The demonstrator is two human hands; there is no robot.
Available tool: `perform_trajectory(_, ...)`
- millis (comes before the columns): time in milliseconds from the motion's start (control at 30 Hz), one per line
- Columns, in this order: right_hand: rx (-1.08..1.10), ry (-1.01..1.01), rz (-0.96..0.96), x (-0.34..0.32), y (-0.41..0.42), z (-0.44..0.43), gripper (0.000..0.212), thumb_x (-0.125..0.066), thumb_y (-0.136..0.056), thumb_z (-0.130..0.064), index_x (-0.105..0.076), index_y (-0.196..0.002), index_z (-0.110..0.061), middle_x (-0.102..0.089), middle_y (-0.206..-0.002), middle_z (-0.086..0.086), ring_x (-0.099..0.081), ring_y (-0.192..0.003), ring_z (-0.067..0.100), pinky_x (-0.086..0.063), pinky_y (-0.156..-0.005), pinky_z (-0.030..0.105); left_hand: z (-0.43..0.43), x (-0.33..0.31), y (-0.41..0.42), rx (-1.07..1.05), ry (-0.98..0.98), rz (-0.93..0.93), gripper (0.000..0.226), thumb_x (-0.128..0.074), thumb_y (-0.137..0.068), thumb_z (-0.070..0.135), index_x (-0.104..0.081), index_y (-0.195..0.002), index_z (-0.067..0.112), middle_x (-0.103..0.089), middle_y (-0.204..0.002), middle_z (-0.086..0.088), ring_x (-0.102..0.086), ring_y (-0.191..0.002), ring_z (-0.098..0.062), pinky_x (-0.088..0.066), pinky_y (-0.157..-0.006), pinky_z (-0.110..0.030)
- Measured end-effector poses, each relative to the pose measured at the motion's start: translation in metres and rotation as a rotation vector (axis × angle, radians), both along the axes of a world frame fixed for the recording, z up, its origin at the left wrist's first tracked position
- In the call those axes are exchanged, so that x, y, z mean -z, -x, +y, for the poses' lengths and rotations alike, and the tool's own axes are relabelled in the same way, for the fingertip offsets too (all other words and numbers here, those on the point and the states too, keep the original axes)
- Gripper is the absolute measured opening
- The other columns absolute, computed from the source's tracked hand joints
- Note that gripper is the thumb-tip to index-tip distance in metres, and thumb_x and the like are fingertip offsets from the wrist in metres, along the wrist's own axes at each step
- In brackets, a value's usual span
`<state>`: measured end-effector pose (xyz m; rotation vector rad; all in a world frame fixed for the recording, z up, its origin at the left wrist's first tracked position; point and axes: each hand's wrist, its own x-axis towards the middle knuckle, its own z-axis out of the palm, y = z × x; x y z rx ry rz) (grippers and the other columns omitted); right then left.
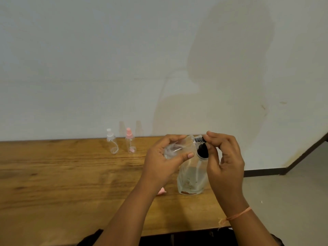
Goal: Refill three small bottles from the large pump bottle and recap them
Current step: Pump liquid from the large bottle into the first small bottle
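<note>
Forearms rose from the near table (71, 174) edge, an orange thread (236, 216) on the right wrist. At the centre stood the pump bottle (191, 180), clear, low on liquid, with brownish residue at its base. The right hand (225, 162) pinched its black pump head (202, 151) between curled fingers and thumb. Just left of that head, the left hand (165, 162) gripped a small open bottle (174, 148), tipped on its side with its mouth toward the spout. A pink cap (162, 192) lay left of the pump bottle's base, probably this bottle's. Well to the left and behind, by the wall, a white-capped bottle (112, 144) and a pink-capped bottle (130, 143) stood upright. This looked like one filling under way; whether the capped pair were already filled could not be told. Pale marks on the spout were too blurred to read.
</note>
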<state>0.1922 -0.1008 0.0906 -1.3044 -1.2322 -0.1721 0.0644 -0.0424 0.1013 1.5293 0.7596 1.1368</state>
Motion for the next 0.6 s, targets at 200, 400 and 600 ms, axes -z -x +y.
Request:
perform_trajectory(200,0.006,0.007,-0.021,-0.007,-0.002,-0.001,0.023,-0.054,-0.086,0.002,-0.063,-0.101,-0.013,-0.057,-0.1,0.002,-0.054,-0.102,-0.005,-0.043,-0.087,0.008,-0.001,-0.003,-0.001,-0.005,-0.052,0.011,0.038,-0.081,-0.066,0.011,-0.063,-0.091,0.033,-0.067,-0.092,0.018,-0.06,-0.093,0.009,-0.044,-0.076,-0.005)
perform_trajectory(400,0.034,-0.002,-0.044,0.005,-0.001,0.003,0.018,-0.052,-0.087,0.003,-0.064,-0.099,-0.002,-0.055,-0.102,0.005,-0.051,-0.105,-0.007,-0.043,-0.089,0.008,0.002,0.0,-0.001,0.022,-0.028,0.037,0.033,-0.08,-0.067,0.007,-0.062,-0.088,0.026,-0.066,-0.094,0.017,-0.06,-0.09,0.01,-0.045,-0.074,-0.005)
perform_trajectory(600,0.033,-0.02,-0.021,0.006,0.005,0.0,0.023,-0.052,-0.083,0.012,-0.063,-0.097,-0.003,-0.055,-0.1,0.007,-0.052,-0.104,-0.005,-0.042,-0.088,0.007,-0.001,0.002,0.0,0.048,-0.002,0.008,0.032,-0.079,-0.066,0.002,-0.064,-0.091,0.016,-0.067,-0.095,0.016,-0.062,-0.089,0.008,-0.046,-0.074,-0.007)
